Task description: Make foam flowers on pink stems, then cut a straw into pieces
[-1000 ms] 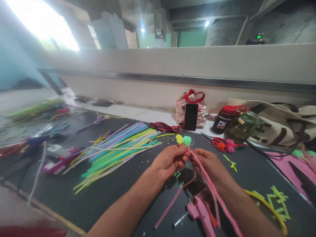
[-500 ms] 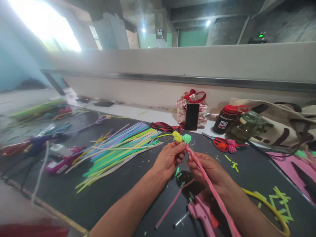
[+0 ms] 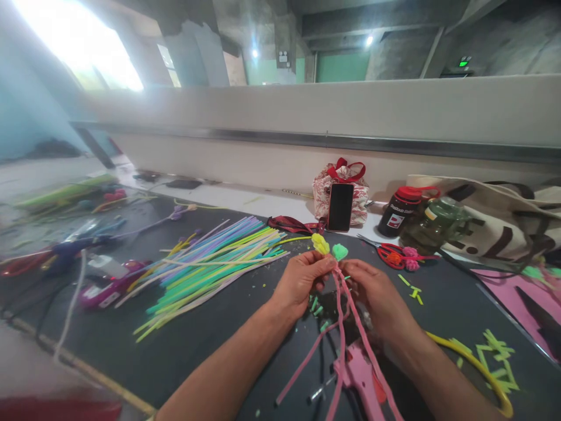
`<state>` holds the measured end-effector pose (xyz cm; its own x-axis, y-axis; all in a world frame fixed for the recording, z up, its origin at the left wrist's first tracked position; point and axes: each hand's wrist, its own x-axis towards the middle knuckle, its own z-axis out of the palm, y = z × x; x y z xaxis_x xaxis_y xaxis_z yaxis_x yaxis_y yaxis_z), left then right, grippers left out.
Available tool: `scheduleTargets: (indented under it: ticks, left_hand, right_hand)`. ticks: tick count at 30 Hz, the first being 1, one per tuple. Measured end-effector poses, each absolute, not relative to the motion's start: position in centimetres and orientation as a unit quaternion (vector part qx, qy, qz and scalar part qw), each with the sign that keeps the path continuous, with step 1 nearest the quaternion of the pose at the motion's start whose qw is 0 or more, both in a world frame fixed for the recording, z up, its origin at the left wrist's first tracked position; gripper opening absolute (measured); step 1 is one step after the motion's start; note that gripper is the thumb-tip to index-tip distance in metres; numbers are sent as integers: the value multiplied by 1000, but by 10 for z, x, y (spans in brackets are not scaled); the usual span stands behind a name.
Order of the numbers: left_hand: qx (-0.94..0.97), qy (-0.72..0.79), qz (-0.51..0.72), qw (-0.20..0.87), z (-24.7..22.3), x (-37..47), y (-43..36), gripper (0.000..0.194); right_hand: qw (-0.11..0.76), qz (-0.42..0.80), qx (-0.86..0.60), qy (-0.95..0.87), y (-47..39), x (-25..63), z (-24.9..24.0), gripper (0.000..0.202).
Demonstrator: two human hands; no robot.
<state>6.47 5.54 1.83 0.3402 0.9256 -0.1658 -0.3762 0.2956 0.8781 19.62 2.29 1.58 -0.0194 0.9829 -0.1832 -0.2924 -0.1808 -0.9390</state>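
Note:
Pinched between thumb and fingers, my left hand (image 3: 307, 280) holds the top of several pink strands (image 3: 342, 327). Just above its fingertips are a yellow flower-like piece (image 3: 320, 244) and a mint green one (image 3: 339, 252). My right hand (image 3: 370, 289) has its fingers closed on the pink strands, right beside the left fingertips. The strands hang apart down toward the near edge, passing over a pink glue gun (image 3: 360, 374) on the dark table mat (image 3: 210, 368).
Left of my hands lies a pile of coloured pipe cleaners (image 3: 219, 263), with a purple glue gun (image 3: 105, 286) beyond. Behind stand a phone (image 3: 340, 207), a black bottle (image 3: 398, 211) and a green jug (image 3: 438, 225). Red scissors (image 3: 392, 256) lie at right, above green scraps (image 3: 497, 356).
The pink strands, bunched together before, now hang separated. My right hand has risen and moved slightly right. The green piece has shifted right, away from the yellow one.

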Motion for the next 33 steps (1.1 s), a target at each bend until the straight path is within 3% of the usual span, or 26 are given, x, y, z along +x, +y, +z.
scheduleTargets:
  ticks: [5,18,24,33]
  left_hand:
    - [413,391,443,693,16,69,52,25]
    - [428,338,409,732,16,65,55,23]
    - [417,342,356,763,18,63,57,21]
    - [410,355,373,753,17,66,56,26]
  right_hand:
    - [554,629,-438,-324,25,195,14,20]
    - [500,716,-357,-331,27,198,6,10]
    - [495,711,-361,-344,30,201,8,9]
    - [483,697,-370,-380,30,200,12,13]
